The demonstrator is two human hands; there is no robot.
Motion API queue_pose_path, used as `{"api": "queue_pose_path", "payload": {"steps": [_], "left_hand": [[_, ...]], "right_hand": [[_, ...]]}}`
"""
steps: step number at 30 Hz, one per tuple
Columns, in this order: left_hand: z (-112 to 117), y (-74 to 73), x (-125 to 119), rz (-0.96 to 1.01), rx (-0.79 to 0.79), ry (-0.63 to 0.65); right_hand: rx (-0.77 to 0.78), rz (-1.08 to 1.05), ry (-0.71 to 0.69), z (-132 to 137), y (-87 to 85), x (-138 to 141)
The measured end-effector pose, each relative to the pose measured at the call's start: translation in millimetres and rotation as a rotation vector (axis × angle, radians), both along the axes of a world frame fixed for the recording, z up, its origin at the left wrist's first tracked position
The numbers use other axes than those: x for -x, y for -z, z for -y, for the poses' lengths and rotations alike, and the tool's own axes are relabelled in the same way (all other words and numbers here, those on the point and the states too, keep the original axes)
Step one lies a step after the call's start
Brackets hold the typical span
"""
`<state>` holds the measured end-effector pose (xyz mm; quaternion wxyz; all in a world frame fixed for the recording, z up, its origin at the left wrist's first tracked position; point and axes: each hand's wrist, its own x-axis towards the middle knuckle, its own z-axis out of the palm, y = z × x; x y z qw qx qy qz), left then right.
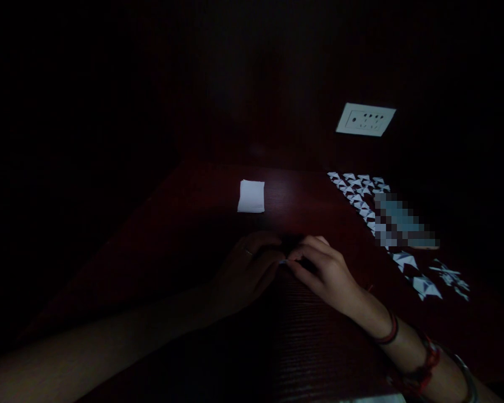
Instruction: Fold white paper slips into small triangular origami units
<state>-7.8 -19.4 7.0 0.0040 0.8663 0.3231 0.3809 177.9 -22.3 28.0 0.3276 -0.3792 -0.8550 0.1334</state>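
Observation:
My left hand (246, 271), in deep shadow, and my right hand (330, 274), better lit, meet over the dark red table (302, 330). Between their fingertips a small pale piece of paper (283, 261) is pinched from both sides; only a sliver of it shows, so its shape is hidden. Fingers of both hands are curled and closed. Just beyond them lies a stack of white square paper sheets (252, 197), its edges slightly uneven.
Rows of folded white paper pieces (404, 261) run along the right side. Beside them lies a pixelated flat object (403, 218). Small paper scraps or strips (449, 274) sit nearer. A white wall socket (365, 119) is at the back. Surroundings are very dark.

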Motion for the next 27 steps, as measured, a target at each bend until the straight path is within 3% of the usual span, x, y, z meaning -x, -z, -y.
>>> {"api": "queue_pose_path", "payload": {"steps": [8, 20, 27], "left_hand": [[2, -5.6, 1, -0.001, 0.073, -0.036], [5, -11.9, 0, -0.016, 0.113, 0.038], [6, -13.4, 1, 0.116, 0.089, -0.046]], "right_hand": [[-0.022, -0.033, -0.033, 1, 1.2, 3], [0.043, -0.035, -0.086, 3, -4.9, 8], [0.065, -0.011, -0.078, -3, -2.1, 0]]}}
